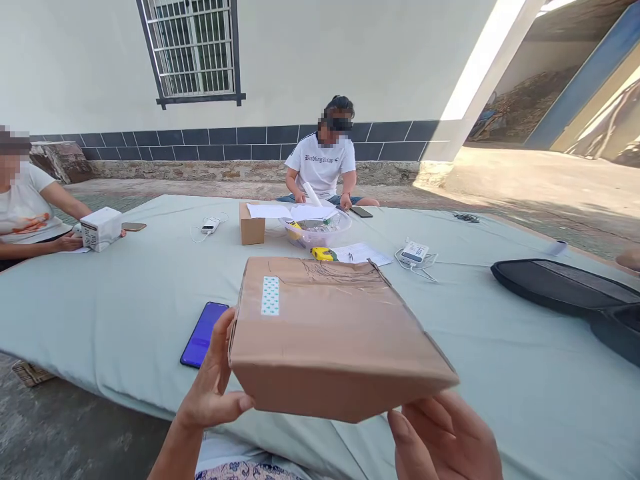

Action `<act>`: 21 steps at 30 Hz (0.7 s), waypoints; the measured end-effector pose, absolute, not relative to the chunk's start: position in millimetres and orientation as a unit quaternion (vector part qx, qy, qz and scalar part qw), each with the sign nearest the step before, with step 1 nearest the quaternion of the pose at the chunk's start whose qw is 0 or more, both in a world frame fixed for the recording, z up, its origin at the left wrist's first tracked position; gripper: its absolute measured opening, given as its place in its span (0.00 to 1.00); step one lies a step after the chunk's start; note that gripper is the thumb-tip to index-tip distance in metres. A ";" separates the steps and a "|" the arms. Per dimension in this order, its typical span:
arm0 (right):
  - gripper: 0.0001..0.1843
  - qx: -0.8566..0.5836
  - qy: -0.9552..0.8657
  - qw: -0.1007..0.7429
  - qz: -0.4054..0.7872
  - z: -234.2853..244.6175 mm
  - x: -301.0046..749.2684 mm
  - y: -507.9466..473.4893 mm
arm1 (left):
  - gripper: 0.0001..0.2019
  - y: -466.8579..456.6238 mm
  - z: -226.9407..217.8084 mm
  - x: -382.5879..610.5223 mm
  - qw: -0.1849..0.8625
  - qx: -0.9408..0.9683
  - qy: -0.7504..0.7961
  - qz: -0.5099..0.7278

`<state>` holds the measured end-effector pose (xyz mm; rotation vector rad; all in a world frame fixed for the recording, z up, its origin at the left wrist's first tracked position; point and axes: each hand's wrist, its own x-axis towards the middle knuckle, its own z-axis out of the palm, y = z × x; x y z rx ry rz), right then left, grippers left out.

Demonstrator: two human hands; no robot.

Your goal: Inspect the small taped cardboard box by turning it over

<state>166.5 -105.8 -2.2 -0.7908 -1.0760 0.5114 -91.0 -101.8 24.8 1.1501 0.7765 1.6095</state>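
Note:
A brown cardboard box is held up in front of me, tilted, above the near part of the cloth-covered table. Its top carries a white and green patterned sticker and dark scribbled lines towards the far edge. My left hand grips the box's left side, thumb at the lower front corner. Under the right front corner, my right hand supports it with bent fingers, some of them hidden by the box. A phone with a blue screen lies just left of the box.
Across the table a person sits behind a clear plastic basin, papers and a small cardboard box. Another person at left holds a white box. A yellow tape measure, cabled white devices and a black case lie around.

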 end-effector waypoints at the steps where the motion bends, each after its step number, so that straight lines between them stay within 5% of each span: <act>1: 0.19 -0.350 -0.511 0.749 0.237 0.2 166.4 -104.4 | 0.48 -99.9 24.4 -88.9 0.481 0.482 0.321 0.659; 5: 0.10 -0.355 -0.595 0.664 0.281 9.8 165.4 -93.0 | 0.35 -89.6 23.0 -79.4 0.533 0.426 0.389 0.619; 12: 0.21 -0.413 -0.609 0.621 0.268 -6.9 165.7 -70.3 | 0.24 -72.8 7.7 -79.2 0.558 0.436 0.391 0.588; 21: 0.27 -0.445 -0.602 0.609 0.265 -18.4 164.0 -62.6 | 0.25 -70.9 3.8 -81.4 0.494 0.456 0.428 0.604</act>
